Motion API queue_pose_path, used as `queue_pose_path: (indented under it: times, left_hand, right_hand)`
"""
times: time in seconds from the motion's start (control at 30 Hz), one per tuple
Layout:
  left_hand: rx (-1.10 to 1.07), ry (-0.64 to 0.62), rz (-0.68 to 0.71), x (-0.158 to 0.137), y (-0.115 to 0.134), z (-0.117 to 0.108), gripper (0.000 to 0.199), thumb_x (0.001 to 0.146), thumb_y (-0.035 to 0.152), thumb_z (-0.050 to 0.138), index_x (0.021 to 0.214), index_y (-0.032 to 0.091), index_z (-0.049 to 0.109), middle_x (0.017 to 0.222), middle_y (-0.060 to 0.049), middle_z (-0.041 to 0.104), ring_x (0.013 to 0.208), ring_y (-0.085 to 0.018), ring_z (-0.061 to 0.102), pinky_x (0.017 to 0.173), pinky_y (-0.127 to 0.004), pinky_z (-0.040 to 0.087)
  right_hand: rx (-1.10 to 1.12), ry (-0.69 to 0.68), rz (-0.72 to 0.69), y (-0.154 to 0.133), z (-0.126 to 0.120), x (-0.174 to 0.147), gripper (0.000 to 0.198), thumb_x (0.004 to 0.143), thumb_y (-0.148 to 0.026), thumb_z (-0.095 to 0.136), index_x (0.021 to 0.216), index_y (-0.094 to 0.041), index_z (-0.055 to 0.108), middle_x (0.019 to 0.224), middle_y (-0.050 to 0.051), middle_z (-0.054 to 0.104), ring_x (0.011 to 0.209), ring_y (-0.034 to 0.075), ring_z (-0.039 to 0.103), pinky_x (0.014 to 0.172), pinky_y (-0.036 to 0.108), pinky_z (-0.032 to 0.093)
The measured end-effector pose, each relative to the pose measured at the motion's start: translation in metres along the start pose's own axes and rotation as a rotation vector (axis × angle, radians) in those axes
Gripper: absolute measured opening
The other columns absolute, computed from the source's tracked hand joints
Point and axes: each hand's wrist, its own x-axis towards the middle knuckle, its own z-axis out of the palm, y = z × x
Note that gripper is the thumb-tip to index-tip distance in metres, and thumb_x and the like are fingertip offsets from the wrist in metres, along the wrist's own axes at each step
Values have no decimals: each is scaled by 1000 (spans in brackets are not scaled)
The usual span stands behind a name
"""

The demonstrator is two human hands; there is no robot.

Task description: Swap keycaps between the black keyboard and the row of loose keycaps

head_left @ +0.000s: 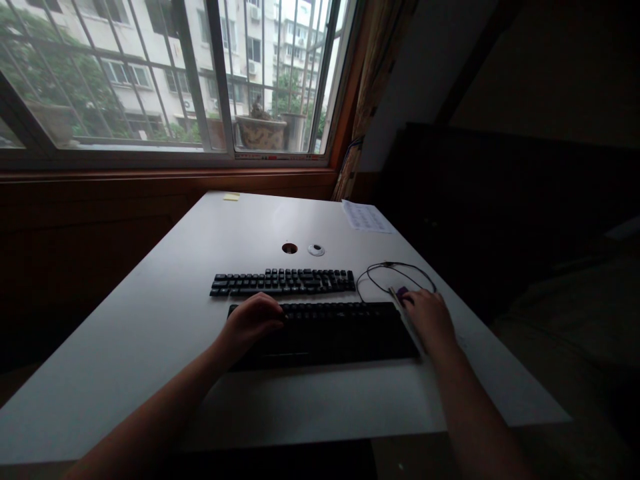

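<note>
A black keyboard lies on the white desk; keys show along its far edge, while the nearer part looks dark and flat. Behind it, black keycaps are laid out in rows. My left hand is over the keyboard's far left part, fingers bent and closed towards the thumb; whatever they hold, if anything, is hidden. At the keyboard's right end, my right hand is closed on a small purple object. A thin pale strip shows just left of it; I cannot tell if they are joined.
A black cable loops behind my right hand. Beyond the keycaps are a round desk hole and a white round cover. Printed paper lies at the back right, yellow notes at the back left. A barred window stands behind.
</note>
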Motion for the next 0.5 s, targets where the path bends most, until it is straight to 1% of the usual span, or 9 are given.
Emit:
queue_pose_path:
  times: [0.07, 0.13, 0.17, 0.2, 0.27, 0.33, 0.37, 0.43, 0.5]
  left_hand:
    - [29, -9, 3, 0, -1, 0, 20, 84, 25, 81, 98, 17, 70, 99, -7, 68, 92, -18, 69, 84, -32, 60]
    - [50, -17, 8, 1, 0, 1, 18, 86, 26, 79, 98, 16, 70, 101, -8, 70, 95, -20, 70, 86, -34, 60]
    - [52, -22, 7, 1, 1, 1, 17, 87, 26, 78, 97, 16, 70, 103, -9, 71, 97, -20, 70, 88, -36, 60]
    - [48, -28, 2, 0, 1, 2, 16, 87, 27, 78, 97, 16, 70, 104, -9, 72, 98, -21, 71, 89, -37, 60]
    - [28, -40, -22, 0, 3, 4, 16, 88, 27, 77, 97, 16, 70, 106, -10, 74, 99, -21, 72, 91, -39, 60]
    - [5, -44, -51, -1, 3, 5, 18, 87, 28, 77, 98, 16, 69, 106, -9, 76, 98, -21, 73, 93, -40, 60]
    - [-3, -41, -60, -1, 3, 5, 19, 87, 29, 77, 99, 16, 69, 105, -9, 76, 98, -20, 74, 93, -40, 61]
    - [-2, -33, -65, -2, 3, 5, 21, 86, 30, 78, 99, 17, 68, 104, -8, 77, 97, -20, 74, 92, -39, 61]
    - [12, -30, -58, -1, 3, 6, 21, 85, 30, 79, 97, 17, 69, 102, -8, 77, 96, -20, 74, 91, -38, 61]
  right_hand:
    - [20, 78, 13, -9, -12, 0, 23, 93, -24, 52, 98, -16, 73, 98, 15, 68, 99, 29, 60, 96, 44, 43]
    - [76, 192, 30, -26, -30, -3, 25, 97, -30, 51, 104, -16, 70, 103, 16, 65, 100, 28, 60, 94, 42, 46]
    - [112, 240, 26, -39, -41, -6, 25, 98, -32, 50, 107, -17, 68, 105, 14, 64, 99, 26, 60, 91, 39, 48]
    - [224, 316, 8, -54, -52, -9, 22, 97, -32, 53, 106, -19, 68, 103, 12, 63, 97, 25, 61, 89, 39, 50]
    - [407, 392, -77, -91, -72, -18, 14, 94, -31, 59, 100, -22, 67, 101, 9, 63, 95, 25, 62, 85, 39, 53]
    - [540, 361, -171, -131, -85, -29, 9, 93, -27, 61, 99, -25, 67, 99, 6, 64, 93, 23, 63, 82, 38, 55]
    - [603, 320, -226, -150, -89, -35, 9, 93, -25, 62, 100, -26, 68, 98, 4, 65, 93, 23, 64, 83, 39, 55]
    - [736, 235, -313, -185, -89, -46, 13, 94, -22, 62, 103, -28, 69, 98, 3, 66, 93, 22, 66, 83, 38, 57]
    - [855, 177, -338, -213, -83, -56, 14, 95, -22, 63, 104, -29, 70, 97, 3, 67, 91, 20, 67, 81, 35, 58]
